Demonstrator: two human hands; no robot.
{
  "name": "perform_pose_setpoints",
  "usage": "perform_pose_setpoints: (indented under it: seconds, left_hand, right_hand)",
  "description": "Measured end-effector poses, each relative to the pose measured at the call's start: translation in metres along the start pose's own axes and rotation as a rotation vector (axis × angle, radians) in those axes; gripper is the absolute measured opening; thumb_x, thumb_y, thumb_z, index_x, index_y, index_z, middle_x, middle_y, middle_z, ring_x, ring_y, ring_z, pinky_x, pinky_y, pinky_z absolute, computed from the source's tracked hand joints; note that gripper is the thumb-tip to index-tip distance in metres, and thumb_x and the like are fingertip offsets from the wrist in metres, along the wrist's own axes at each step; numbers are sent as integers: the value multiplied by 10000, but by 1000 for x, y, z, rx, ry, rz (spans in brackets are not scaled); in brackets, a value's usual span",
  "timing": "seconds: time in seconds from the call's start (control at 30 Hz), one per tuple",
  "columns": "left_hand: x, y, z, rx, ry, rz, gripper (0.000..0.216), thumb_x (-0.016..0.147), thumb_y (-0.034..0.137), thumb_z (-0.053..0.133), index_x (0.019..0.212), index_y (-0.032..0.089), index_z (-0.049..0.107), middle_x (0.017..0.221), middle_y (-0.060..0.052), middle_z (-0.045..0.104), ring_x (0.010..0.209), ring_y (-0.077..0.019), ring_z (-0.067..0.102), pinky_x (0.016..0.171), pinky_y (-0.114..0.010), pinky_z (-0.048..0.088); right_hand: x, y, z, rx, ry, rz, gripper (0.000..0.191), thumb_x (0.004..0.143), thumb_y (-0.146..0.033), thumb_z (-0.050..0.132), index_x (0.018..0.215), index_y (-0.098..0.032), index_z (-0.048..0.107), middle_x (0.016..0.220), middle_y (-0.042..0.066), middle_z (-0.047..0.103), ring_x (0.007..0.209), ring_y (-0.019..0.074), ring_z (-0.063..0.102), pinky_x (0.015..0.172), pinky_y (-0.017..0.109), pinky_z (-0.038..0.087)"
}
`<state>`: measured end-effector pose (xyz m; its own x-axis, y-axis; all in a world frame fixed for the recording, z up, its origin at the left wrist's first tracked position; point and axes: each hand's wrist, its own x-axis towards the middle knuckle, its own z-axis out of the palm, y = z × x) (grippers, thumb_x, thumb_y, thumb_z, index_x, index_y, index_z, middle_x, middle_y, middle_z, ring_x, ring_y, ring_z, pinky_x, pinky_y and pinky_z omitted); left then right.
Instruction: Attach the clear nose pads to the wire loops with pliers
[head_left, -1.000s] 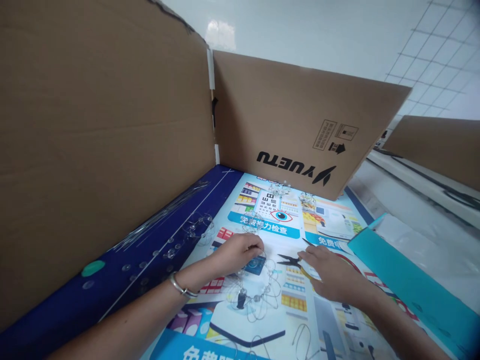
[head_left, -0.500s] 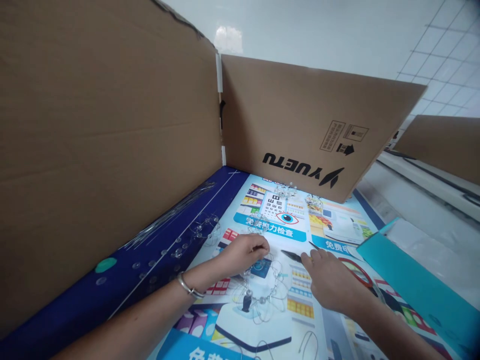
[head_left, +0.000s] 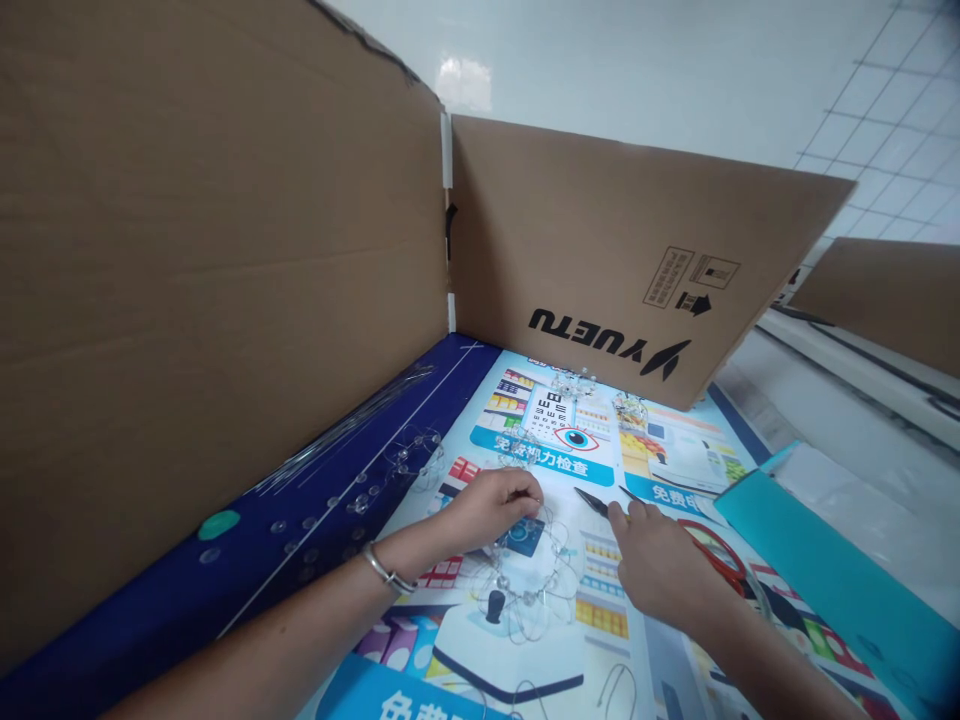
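My left hand (head_left: 499, 500) is closed in a pinch at the upper edge of a wire ring with clear beads (head_left: 529, 598), which lies flat on the printed sheet. The pinched wire itself is mostly hidden by the fingers. To its right, my right hand (head_left: 660, 560) is wrapped round pliers (head_left: 594, 503) whose dark pointed nose aims left, apart from the ring. A second thin dark tip (head_left: 628, 493) shows beyond the fingers; I cannot tell whether it belongs to the same tool. Red looped handles (head_left: 712, 555) show beside the right hand, partly hidden.
Loose clear beads (head_left: 360, 500) and thin wires (head_left: 345, 430) lie on the blue strip at left, near a green disc (head_left: 218, 525). More beaded wire shapes (head_left: 416, 452) sit further back. Cardboard panels (head_left: 600, 230) stand left and behind. A teal box (head_left: 832, 590) lies at right.
The nose of the pliers has shifted slightly right, away from the left hand. More of the red handles shows. The left hand keeps its pinch at the ring.
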<state>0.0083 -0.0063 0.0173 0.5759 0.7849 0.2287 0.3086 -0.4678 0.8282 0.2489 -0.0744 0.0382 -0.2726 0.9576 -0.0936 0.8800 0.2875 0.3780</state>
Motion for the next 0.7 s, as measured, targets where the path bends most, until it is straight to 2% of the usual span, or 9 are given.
perform_pose_setpoints:
  seconds: [0.27,0.47,0.57,0.7]
  left_hand:
    - [-3,-1,2,76,31,73,153,810,124,474,791,182,615,736,15,601,718,-114,550,698,-212,412]
    - [-4,0,4,139,47,104,151,824,138,465,826,185,609,794,-3,589,754,-125,538,704,-218,413]
    - [-5,1,4,163,47,118,166,839,139,446,844,184,606,801,-8,589,769,-130,535,711,-222,413]
    - [-5,-1,5,174,57,139,177,849,139,442,884,188,608,843,-15,601,810,-135,544,740,-227,414]
  right_hand:
    - [5,-5,7,-22,22,98,382,724,-160,450,1100,-99,485,927,196,550,832,302,532,660,375,387]
    - [12,-9,14,-9,51,180,238,784,-96,390,986,-142,507,840,143,547,785,266,543,603,324,380]
    - [12,-9,12,24,81,164,176,857,-219,376,961,-170,510,854,123,540,822,259,531,654,337,386]
    - [8,-11,7,227,169,60,269,888,-394,360,963,-192,521,877,93,528,892,234,506,747,328,381]
